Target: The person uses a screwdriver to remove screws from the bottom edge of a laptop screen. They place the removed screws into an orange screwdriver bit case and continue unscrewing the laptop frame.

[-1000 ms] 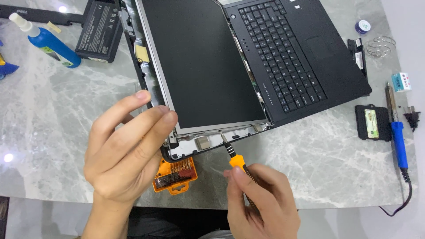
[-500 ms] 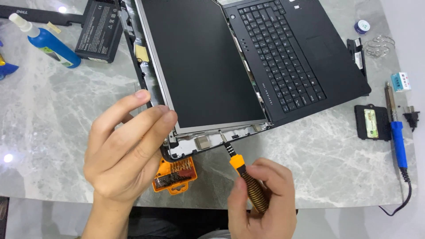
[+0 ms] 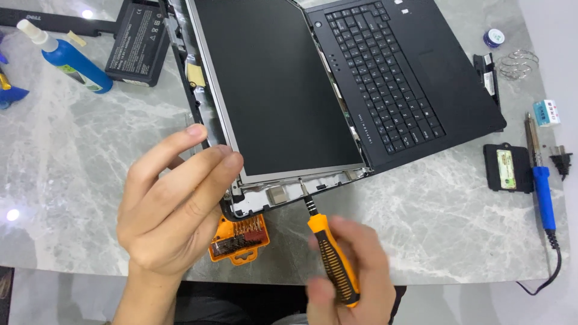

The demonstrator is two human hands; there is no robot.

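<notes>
A black laptop (image 3: 385,90) lies opened flat on the marble table (image 3: 90,180), its bare screen panel (image 3: 271,90) resting in the lid shell without a bezel. My right hand (image 3: 352,277) grips an orange-and-black screwdriver (image 3: 328,253); its tip touches the lower edge of the screen frame. My left hand (image 3: 171,204) hovers with fingers together, fingertips touching the panel's lower left corner. Partly hidden under that hand sits an orange bit case (image 3: 241,238).
A laptop battery (image 3: 135,42), a blue bottle (image 3: 69,57) and a black bezel strip (image 3: 42,21) lie at the far left. On the right are a blue soldering iron (image 3: 540,180), a small black module (image 3: 507,167), a wire coil (image 3: 518,63) and a small blue tin (image 3: 494,38).
My right hand has shifted its grip on the screwdriver and appears blurred from turning. The left hand and laptop stay where they were.
</notes>
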